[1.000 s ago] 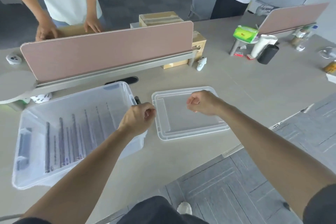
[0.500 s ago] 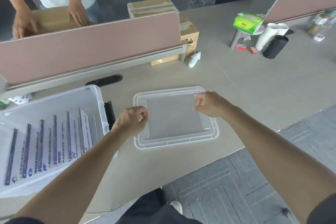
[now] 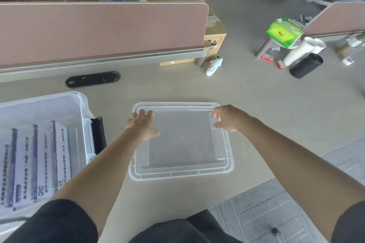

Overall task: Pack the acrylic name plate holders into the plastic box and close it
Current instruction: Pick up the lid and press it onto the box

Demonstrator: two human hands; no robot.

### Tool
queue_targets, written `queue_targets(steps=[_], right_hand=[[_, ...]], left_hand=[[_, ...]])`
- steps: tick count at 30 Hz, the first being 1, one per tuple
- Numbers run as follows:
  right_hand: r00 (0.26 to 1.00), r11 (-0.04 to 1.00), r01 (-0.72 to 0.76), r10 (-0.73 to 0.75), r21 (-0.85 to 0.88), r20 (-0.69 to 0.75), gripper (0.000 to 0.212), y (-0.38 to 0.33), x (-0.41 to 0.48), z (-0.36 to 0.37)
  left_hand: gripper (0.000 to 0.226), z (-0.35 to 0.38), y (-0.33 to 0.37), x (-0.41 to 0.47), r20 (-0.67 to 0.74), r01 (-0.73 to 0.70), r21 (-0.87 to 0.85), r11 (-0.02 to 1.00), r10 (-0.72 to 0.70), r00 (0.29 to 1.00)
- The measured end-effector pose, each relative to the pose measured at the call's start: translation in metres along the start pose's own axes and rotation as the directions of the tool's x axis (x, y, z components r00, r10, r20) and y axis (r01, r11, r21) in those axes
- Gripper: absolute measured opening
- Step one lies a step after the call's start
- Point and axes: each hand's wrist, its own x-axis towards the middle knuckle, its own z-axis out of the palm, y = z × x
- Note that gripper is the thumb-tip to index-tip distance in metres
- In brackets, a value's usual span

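See at lower left the open plastic box [image 3: 85, 122], acrylic name plate holders [image 3: 39, 163] upright in rows inside. At centre, find the lid [image 3: 181, 144] flat on the desk [image 3: 276, 114], with the left hand [image 3: 143, 125] spread wide on its left side and the right hand [image 3: 226, 119] curled in a C at its right, grip impossible to tell. Hook both edges evenly, lift level, square corners over the box.

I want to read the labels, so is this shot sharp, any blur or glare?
Head view: print on the name plate holders is smeared and unreadable; the clear lid shows only a faint sheen; light is even, shadows soft.
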Motion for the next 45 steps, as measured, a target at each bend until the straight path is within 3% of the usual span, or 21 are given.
queue_targets(steps=[5, 10, 12, 16, 21, 30, 36, 45], right_hand=[[0.998, 0.997, 0.061, -0.060, -0.050, 0.010, 0.069, 0.008, 0.060, 0.010], [0.989, 0.954, 0.137, -0.147, -0.266, -0.019, 0.087, 0.014, 0.114, 0.019], [0.987, 0.949, 0.155, -0.160, -0.273, 0.003, 0.095, 0.015, 0.130, 0.020], [0.975, 0.947, 0.221, -0.223, -0.232, 0.019, 0.106, 0.017, 0.154, 0.023], [0.961, 0.928, 0.261, -0.275, -0.267, -0.017, 0.114, 0.023, 0.172, 0.029], [0.955, 0.934, 0.293, -0.294, -0.204, 0.027, 0.079, 0.021, 0.194, 0.027], [0.953, 0.931, 0.299, -0.281, -0.209, 0.111, 0.063, 0.015, 0.187, 0.009], [0.943, 0.935, 0.314, -0.327, -0.166, -0.054, 0.066, -0.004, 0.119, -0.027]], left_hand=[[0.108, 0.007, 0.010, 0.033, 0.020, 0.061, 0.111, 0.992, -0.063, 0.998], [0.126, 0.005, 0.024, 0.055, 0.010, 0.140, 0.165, 0.976, -0.143, 0.990], [0.134, 0.003, 0.027, 0.062, 0.031, 0.171, 0.210, 0.963, -0.182, 0.983], [0.149, -0.007, 0.039, 0.080, 0.174, 0.060, 0.413, 0.909, -0.143, 0.974], [0.139, -0.010, 0.060, 0.093, 0.166, 0.026, 0.541, 0.841, -0.137, 0.976], [0.133, -0.006, 0.053, 0.113, 0.155, -0.004, 0.522, 0.853, -0.090, 0.984], [0.109, -0.016, 0.055, 0.107, 0.139, 0.022, 0.473, 0.881, -0.099, 0.985], [0.089, -0.047, 0.042, 0.037, -0.076, 0.083, 0.310, 0.947, -0.063, 0.995]])
